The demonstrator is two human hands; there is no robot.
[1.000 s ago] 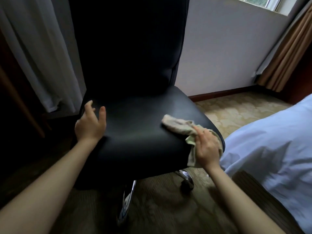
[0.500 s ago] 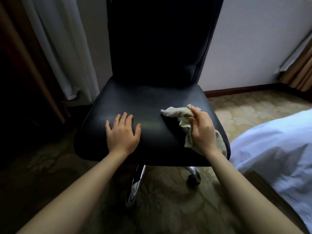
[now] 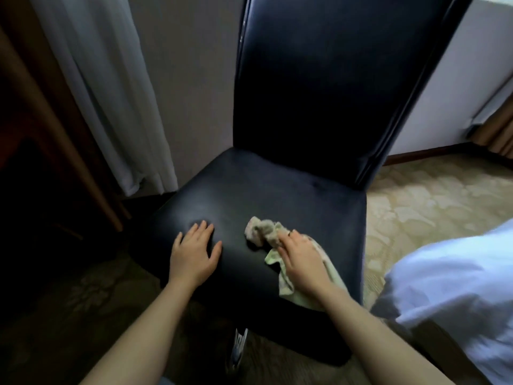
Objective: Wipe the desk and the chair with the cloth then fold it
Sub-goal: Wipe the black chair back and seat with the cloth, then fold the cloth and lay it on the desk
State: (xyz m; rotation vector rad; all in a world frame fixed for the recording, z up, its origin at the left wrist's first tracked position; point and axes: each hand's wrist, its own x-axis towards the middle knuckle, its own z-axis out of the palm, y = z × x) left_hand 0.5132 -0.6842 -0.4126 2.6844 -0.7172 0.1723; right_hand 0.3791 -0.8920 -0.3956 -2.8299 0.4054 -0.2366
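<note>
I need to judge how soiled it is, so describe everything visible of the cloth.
The cloth is a soft, crumpled rag, pale yellow-green, greyer at its bunched far end. It lies on the black chair seat, right of centre, its near end trailing toward the seat's front edge. The right hand covers its middle, fingers curled on it. The left hand rests flat on the seat beside it, apart.
</note>
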